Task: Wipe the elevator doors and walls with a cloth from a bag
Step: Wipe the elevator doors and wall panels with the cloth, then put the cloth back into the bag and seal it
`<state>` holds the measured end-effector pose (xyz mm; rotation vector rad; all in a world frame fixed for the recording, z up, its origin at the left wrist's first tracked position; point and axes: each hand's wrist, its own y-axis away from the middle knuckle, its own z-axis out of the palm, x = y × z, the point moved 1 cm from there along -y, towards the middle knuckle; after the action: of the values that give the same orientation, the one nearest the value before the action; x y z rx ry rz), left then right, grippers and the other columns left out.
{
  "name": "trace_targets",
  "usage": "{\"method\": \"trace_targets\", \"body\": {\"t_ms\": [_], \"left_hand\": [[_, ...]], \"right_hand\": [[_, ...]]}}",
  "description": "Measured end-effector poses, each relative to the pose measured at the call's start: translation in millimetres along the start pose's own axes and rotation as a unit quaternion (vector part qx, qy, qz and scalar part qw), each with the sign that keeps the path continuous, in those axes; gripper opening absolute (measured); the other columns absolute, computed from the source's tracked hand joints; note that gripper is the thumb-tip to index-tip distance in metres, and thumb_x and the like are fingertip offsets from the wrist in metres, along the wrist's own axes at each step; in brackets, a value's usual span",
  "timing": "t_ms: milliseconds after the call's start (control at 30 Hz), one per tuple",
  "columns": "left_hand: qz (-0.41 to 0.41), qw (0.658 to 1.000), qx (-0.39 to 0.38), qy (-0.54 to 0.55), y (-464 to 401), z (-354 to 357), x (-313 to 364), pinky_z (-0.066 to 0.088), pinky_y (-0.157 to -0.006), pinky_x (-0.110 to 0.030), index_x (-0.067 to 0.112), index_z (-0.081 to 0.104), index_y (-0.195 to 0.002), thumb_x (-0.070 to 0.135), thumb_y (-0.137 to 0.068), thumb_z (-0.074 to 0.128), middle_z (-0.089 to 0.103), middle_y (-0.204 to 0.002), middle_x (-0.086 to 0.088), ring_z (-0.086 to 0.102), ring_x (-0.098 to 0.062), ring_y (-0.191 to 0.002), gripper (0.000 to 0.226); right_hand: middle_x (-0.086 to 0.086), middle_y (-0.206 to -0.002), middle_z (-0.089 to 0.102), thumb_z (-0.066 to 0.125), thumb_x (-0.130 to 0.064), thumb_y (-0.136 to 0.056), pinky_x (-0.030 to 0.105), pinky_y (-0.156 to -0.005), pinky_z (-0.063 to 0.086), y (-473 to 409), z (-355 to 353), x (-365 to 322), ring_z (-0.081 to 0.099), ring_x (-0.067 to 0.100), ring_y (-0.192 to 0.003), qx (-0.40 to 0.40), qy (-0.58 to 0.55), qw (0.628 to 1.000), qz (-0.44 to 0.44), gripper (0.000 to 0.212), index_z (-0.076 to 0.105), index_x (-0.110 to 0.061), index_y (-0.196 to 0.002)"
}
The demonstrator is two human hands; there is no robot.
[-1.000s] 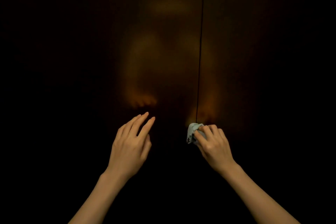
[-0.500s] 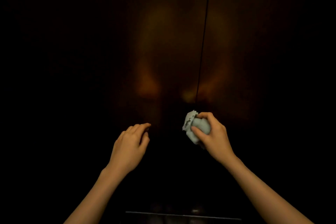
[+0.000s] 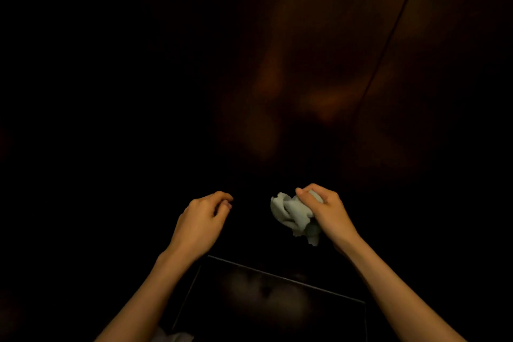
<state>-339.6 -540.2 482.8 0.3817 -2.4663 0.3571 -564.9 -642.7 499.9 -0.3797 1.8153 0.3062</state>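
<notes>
Low in the frame's centre, the right hand (image 3: pixel 323 211) is gripping the bunched cloth (image 3: pixel 294 215), seemingly ready to wipe the door (image 3: pixel 319 64), while the left hand (image 3: pixel 202 219) is hanging loosely curled, holding nothing.

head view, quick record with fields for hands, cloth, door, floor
left hand: fingers loosely curled, holds nothing
right hand: grips the bunched cloth
cloth: pale, crumpled, a tail hanging below the hand
door seam: dark line slanting up to the right
doors: dark, with dim orange reflections
floor edge: thin bright line between the forearms
</notes>
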Motion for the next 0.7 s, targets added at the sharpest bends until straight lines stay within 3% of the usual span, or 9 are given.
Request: {"method": "trace_targets", "body": {"t_ms": [200, 300, 433, 633, 700], "left_hand": [[0.008, 0.999, -0.038, 0.002, 51.4, -28.4, -67.1, 0.052, -0.081, -0.034, 0.027, 0.064, -0.109, 0.039, -0.09, 0.037, 0.066, -0.097, 0.014, 0.061, -0.008, -0.093, 0.034], [0.007, 0.997, -0.077, 0.002, 85.5, -35.0, -103.7, 0.052, -0.08, -0.034, 0.027, 0.064, -0.108, 0.035, -0.092, 0.041, 0.066, -0.096, 0.013, 0.062, -0.007, -0.092, 0.029], [-0.019, 0.993, -0.113, 0.029, 125.2, -43.6, -132.3, 0.052, -0.08, -0.034, 0.027, 0.066, -0.106, 0.041, -0.084, 0.036, 0.068, -0.095, 0.013, 0.063, -0.007, -0.091, 0.039], [-0.066, 0.99, -0.112, 0.062, 168.5, -43.9, -163.1, 0.053, -0.08, -0.034, 0.025, 0.065, -0.108, 0.031, -0.089, 0.041, 0.066, -0.095, 0.014, 0.062, -0.007, -0.092, 0.031], [-0.095, 0.987, -0.101, 0.08, 184.6, -39.3, -172.6, 0.053, -0.079, -0.032, 0.023, 0.065, -0.108, 0.021, -0.093, 0.046, 0.066, -0.093, 0.014, 0.063, -0.005, -0.09, 0.024]], "right_hand": [[0.009, -0.063, 0.057, 0.057, -0.025, -0.091, 0.032, -0.06, 0.045, 38.0, 75.8, 12.3, 0.057, 0.019, -0.062, 0.021, -0.001, 0.999, 0.024, 0.031, 0.061, -0.002, -0.07], [0.008, -0.065, 0.058, 0.055, -0.02, -0.093, 0.024, -0.059, 0.045, 65.6, 120.1, 26.9, 0.057, 0.017, -0.062, 0.043, -0.003, 0.999, 0.016, 0.028, 0.062, -0.002, -0.073], [0.008, -0.075, 0.062, 0.058, -0.013, -0.091, 0.008, -0.059, 0.043, 94.1, 159.1, 37.6, 0.058, 0.006, -0.066, 0.039, 0.054, 0.998, 0.001, 0.017, 0.067, -0.001, -0.083], [0.009, -0.084, 0.064, 0.062, -0.018, -0.089, 0.023, -0.068, 0.047, 110.1, 190.3, 57.2, 0.058, 0.011, -0.073, 0.046, 0.141, 0.989, -0.008, 0.013, 0.068, -0.007, -0.085], [0.007, -0.082, 0.063, 0.062, -0.018, -0.088, 0.014, -0.067, 0.043, 116.4, 197.7, 64.8, 0.056, 0.003, -0.073, 0.012, 0.148, 0.989, -0.011, 0.009, 0.066, -0.012, -0.082]]}}
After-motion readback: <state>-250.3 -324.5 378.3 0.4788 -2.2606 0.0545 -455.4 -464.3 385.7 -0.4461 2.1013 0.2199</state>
